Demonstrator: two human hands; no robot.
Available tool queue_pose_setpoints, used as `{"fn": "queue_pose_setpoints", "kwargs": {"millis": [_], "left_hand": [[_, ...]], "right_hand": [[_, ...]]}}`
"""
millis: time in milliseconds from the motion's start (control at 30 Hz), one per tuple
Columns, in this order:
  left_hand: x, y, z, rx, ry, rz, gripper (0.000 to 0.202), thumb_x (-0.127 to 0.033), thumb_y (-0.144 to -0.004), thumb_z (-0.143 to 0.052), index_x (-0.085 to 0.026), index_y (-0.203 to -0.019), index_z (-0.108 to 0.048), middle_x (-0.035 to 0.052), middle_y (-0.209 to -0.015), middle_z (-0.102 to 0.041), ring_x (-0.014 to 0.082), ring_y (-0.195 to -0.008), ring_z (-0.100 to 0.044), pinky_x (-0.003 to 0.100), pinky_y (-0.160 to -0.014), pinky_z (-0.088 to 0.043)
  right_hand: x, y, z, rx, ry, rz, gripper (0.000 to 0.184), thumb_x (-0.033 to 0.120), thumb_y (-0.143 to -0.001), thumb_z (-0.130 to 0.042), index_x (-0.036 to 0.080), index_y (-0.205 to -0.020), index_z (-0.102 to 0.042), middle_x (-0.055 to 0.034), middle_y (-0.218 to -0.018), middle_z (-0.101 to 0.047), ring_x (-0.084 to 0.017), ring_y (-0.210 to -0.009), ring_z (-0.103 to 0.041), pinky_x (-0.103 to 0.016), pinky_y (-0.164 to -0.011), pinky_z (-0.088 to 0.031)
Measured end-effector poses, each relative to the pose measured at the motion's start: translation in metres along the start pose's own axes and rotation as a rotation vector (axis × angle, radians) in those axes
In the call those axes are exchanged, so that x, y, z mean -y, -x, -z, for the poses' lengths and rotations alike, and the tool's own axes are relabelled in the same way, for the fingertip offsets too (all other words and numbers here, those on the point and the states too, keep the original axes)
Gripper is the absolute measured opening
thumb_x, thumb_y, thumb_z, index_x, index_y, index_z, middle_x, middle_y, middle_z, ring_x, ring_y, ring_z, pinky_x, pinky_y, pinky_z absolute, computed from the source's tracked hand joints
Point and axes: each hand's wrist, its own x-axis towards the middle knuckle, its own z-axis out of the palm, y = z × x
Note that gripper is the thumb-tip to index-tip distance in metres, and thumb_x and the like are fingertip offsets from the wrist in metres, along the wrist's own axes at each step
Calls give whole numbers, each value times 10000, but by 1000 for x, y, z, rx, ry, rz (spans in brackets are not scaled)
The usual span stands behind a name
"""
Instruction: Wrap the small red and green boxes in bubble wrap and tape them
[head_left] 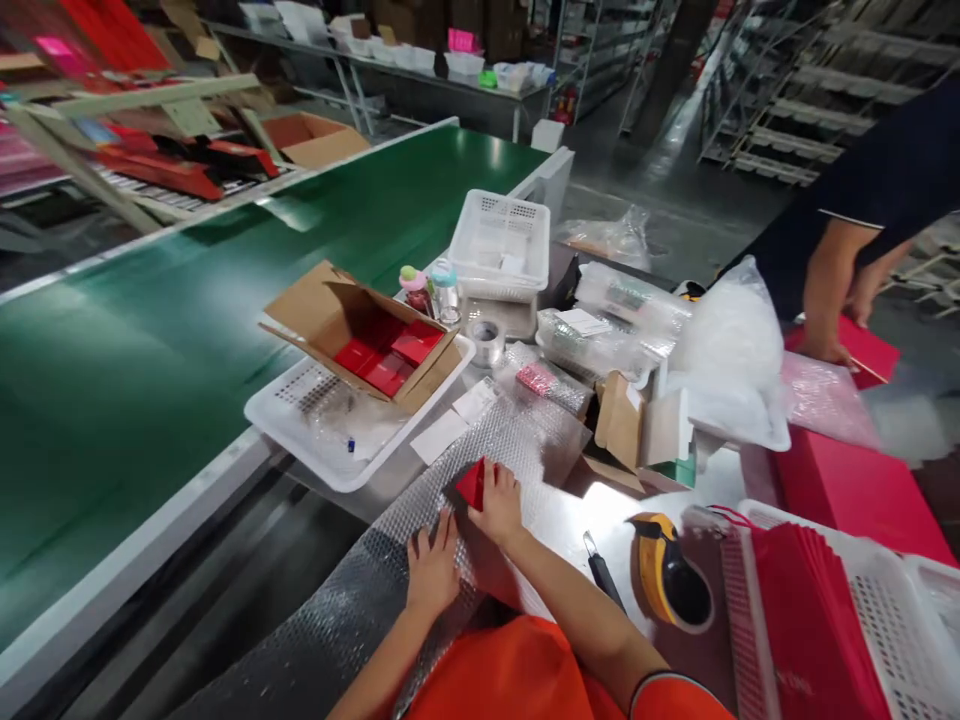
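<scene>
A long sheet of bubble wrap (360, 590) lies across the steel table in front of me. My left hand (433, 565) rests flat on it, fingers stretched out. My right hand (499, 503) is a little further out on the wrap, its fingers closed on a small red box (472, 483) that stands on the wrap. An open cardboard carton (330, 315) with more red boxes (386, 355) inside sits in a white tray (300, 430) to the left ahead.
A green conveyor belt (150, 340) runs along the left. A yellow tape dispenser (664, 575), a dark-handled cutter (604, 575) and a white basket of red bags (817, 610) lie at right. White baskets, small bottles and plastic bags crowd the middle. Another person bends over red boxes at far right.
</scene>
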Motion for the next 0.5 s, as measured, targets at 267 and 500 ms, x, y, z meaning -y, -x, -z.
{"fn": "queue_pose_setpoints", "kwargs": {"millis": [267, 500], "left_hand": [[-3, 5, 1, 5, -162, -10, 744, -183, -893, -524, -176, -1606, -314, 100, -1710, -209, 387, -1404, -429, 539, -1153, -364], [9, 1, -7, -4, -183, -46, 705, -207, -905, -525, -179, -1590, -360, 113, -1690, -282, 347, -1354, -494, 494, -1094, -440]], "right_hand": [[-32, 11, 31, -308, -334, 51, 694, 449, -886, -638, 158, -1480, -426, -234, -1527, -434, -377, -1428, -402, -583, -1166, -346], [-179, 49, 169, -952, -235, -745, 555, 198, -996, -179, 67, -1466, -442, -242, -1450, -473, -276, -1400, -409, -431, -1141, -361]]}}
